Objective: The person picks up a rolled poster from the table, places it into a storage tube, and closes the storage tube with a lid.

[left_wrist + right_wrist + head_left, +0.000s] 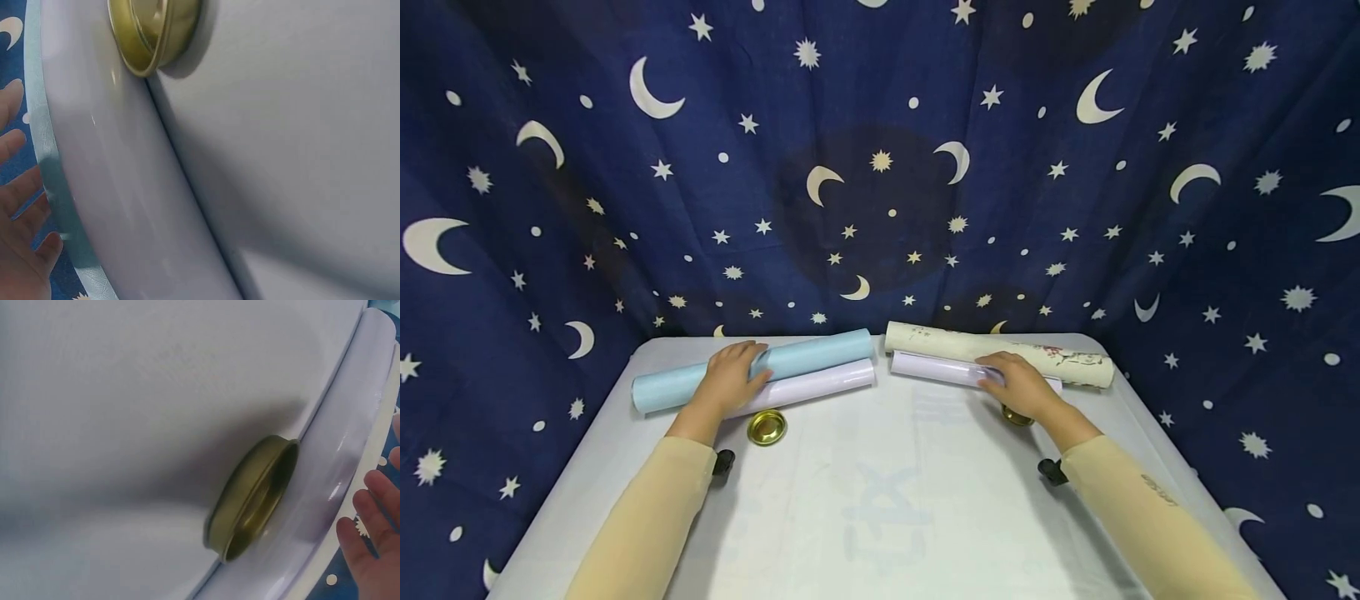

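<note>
On the left, a light blue roll (820, 353) lies behind a shiny lavender roll (820, 385). My left hand (727, 377) is over these two, its fingers loosely spread in the left wrist view; contact is unclear. To the right, a cream roll with a floral print (985, 346) lies behind a second lavender roll (936, 368). Over that lavender roll is my right hand (1021, 387), fingers extended in the right wrist view, holding nothing visible. A shallow round gold dish (767, 427) sits before the left pair. Another gold dish (253, 500) is by the right lavender roll, partly hidden in the head view.
The rolls lie along the far edge of a white table (880, 492) with faint marks on its surface. A dark blue curtain (880, 250) with moons and stars hangs behind it and along both sides. Black straps (1052, 472) show at the wrists.
</note>
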`<state>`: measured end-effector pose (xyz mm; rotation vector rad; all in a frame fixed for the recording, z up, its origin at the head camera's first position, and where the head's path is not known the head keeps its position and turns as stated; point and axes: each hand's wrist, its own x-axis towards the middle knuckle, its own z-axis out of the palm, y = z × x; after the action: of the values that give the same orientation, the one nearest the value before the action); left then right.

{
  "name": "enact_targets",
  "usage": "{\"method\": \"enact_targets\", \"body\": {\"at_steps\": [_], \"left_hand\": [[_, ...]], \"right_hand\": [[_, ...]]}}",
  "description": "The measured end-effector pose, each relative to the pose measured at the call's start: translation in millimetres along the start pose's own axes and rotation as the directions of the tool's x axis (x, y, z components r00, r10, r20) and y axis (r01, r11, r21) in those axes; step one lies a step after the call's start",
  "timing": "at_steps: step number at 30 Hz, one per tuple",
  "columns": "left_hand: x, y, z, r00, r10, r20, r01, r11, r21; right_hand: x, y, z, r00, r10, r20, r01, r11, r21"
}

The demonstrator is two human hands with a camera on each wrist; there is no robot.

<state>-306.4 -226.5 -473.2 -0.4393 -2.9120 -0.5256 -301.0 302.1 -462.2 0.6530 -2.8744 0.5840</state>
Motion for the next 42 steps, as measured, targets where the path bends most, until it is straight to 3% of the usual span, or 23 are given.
{"method": "enact_targets", "body": {"at_steps": [8, 17, 22, 26, 35, 42], "left_hand": [[7.3, -1.1, -0.8, 0.997, -0.004, 0.078, 0.007, 0.999, -0.038], [17.5, -4.4, -4.8, 0.999, -0.005, 0.041, 0.008, 0.996, -0.088], [19.4, -12.8, -3.1, 0.998, -0.027, 0.059, 0.034, 0.993, -0.116], [19.3, -17.8, -1.5, 0.994, -0.062, 0.088, 0.072, 0.991, -0.115], [27.4, -25.6, -3.4, 0.991, -0.023, 0.135, 0.034, 0.996, -0.084], [33.4, -26.4, -7.0, 0.983, -0.038, 0.181, 0.055, 0.995, -0.086]], "right_hand": [[1.5, 1, 11, 1.0, 0.015, -0.021, -0.015, 1.0, 0.02], [7.3, 1, 16, 0.999, 0.021, -0.038, -0.021, 1.0, 0.013], [9.9, 0, 17, 0.999, 0.03, -0.038, -0.03, 0.999, 0.012], [11.7, -1, 19, 0.999, 0.008, -0.053, -0.008, 1.0, -0.008], [19.8, 2, 26, 0.998, 0.005, -0.064, -0.007, 0.999, -0.036], [23.2, 1, 27, 0.999, 0.012, -0.051, -0.014, 1.0, -0.027]]}}
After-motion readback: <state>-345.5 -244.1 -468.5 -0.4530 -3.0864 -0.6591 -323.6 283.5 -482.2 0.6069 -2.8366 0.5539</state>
